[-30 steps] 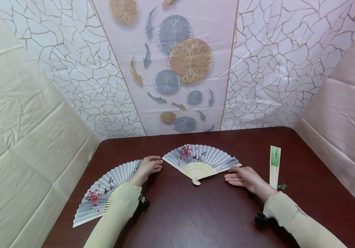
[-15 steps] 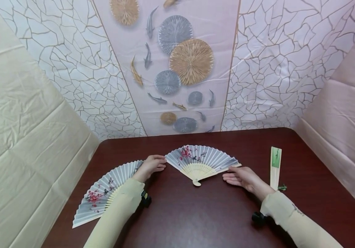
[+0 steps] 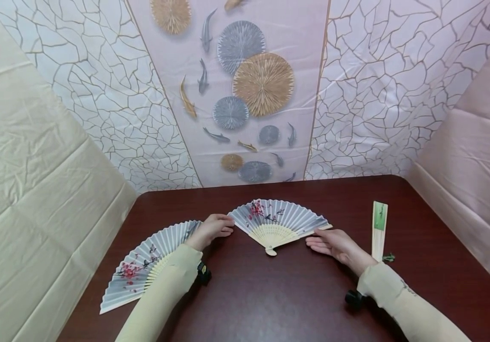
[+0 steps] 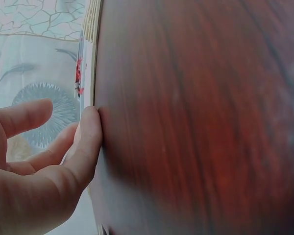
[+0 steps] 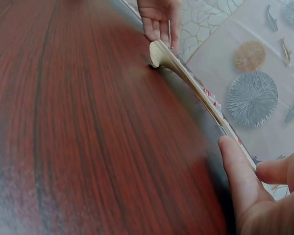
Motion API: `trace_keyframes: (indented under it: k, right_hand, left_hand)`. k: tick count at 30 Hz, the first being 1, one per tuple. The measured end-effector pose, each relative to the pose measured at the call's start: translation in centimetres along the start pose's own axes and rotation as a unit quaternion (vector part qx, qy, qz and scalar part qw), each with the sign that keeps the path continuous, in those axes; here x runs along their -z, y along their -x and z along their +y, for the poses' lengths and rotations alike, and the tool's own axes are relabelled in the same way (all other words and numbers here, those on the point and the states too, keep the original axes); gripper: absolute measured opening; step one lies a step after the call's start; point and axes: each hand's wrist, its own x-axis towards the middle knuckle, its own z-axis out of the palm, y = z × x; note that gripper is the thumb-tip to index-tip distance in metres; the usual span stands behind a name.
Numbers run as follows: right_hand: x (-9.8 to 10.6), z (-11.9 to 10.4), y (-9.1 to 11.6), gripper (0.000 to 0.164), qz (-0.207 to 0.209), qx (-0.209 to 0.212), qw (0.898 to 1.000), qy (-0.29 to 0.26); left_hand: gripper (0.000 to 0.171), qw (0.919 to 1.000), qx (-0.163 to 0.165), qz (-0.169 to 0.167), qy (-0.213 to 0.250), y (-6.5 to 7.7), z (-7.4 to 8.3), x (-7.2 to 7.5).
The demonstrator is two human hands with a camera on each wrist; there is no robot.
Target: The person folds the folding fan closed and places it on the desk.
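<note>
An open folding fan (image 3: 279, 218), pale grey with pink blossoms and light ribs, lies mid-table with its pivot towards me. My left hand (image 3: 212, 230) is at its left tip. In the left wrist view the fingertips (image 4: 90, 122) meet the fan's edge, with the thumb (image 4: 32, 116) held apart. At the fan's right end rests my right hand (image 3: 336, 244), fingers extended low by the table and thumb near the outer rib. Seen from the right wrist, the fan (image 5: 186, 81) runs edge-on between a finger and the thumb. Neither hand curls round it.
A second open blossom fan (image 3: 142, 266) lies to the left, partly covered by my left forearm. On the right is a folded fan (image 3: 379, 230) with a green panel and green tassel. Patterned cloth (image 3: 266, 142) stands behind the dark wooden table (image 3: 262, 299).
My left hand has moved right, from a gap beside the middle fan to its left tip. The right hand has shifted slightly left along the right edge. The fans look nearly unmoved.
</note>
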Motion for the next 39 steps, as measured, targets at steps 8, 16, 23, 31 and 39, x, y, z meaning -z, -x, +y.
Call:
trace_keyframes:
  k: [8,16,23,31,39]
  right_hand:
    - [0.1,0.0,0.0,0.028,0.002,0.0,1.0,0.0]
    - [0.0,0.0,-0.1,0.029,-0.001,-0.001,1.0,-0.005]
    - [0.0,0.1,0.0,0.026,0.003,-0.003,1.0,-0.012]
    - [0.1,0.2,-0.1,0.024,0.003,-0.003,1.0,-0.015]
    - [0.0,0.1,-0.1,0.024,0.007,-0.001,1.0,-0.013]
  left_hand:
    - [0.03,0.9999,0.0,-0.003,-0.011,0.1,0.1,-0.6]
    - [0.029,0.9999,-0.003,0.006,-0.011,0.0,0.4,-0.7]
    - [0.032,0.9996,-0.007,0.028,0.005,-0.3,0.3,-0.2]
    - [0.039,0.9995,0.006,0.028,0.014,-0.8,0.5,0.8]
    - [0.04,0.9998,0.012,0.016,-0.002,-1.0,0.7,0.9]
